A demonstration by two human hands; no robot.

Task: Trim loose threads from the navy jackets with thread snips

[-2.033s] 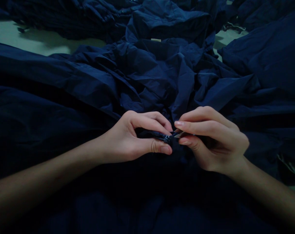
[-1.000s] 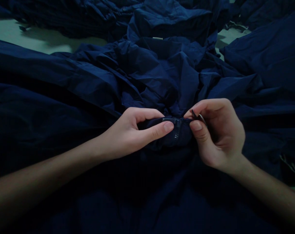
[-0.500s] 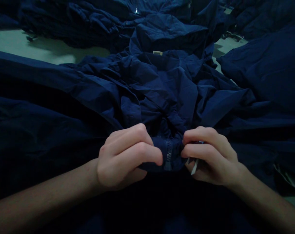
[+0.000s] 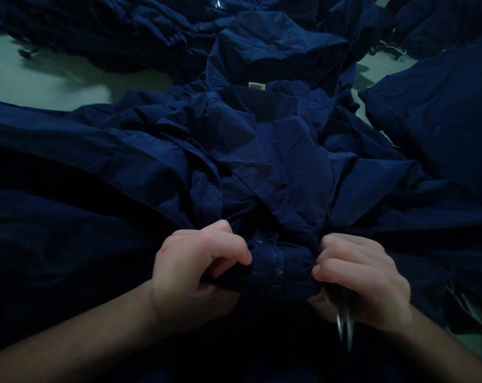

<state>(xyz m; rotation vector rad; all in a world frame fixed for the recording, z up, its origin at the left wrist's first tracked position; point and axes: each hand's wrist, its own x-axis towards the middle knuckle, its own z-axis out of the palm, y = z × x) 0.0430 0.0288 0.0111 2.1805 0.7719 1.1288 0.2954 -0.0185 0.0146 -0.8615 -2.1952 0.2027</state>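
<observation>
A crumpled navy blue jacket [image 4: 272, 154] lies spread in front of me, with a small pale label [image 4: 256, 85] at its collar. My left hand [image 4: 195, 276] and my right hand [image 4: 360, 282] grip a bunched fold of it at the near edge, one on each side of a zipper [image 4: 279, 266] that runs down the fold between them. A small metal tool [image 4: 344, 319], blurred, points down from under my right hand's fingers.
More navy garments are heaped at the back [image 4: 145, 26] and at the right [image 4: 436, 106]. Pale table surface [image 4: 45, 80] shows at the upper left and in a small patch at the upper right [image 4: 376, 61].
Both hands have drawn the zipper fold toward me and closed over it from above. The metal tool, first pinched near the zipper at my fingertips, now hangs below my right hand.
</observation>
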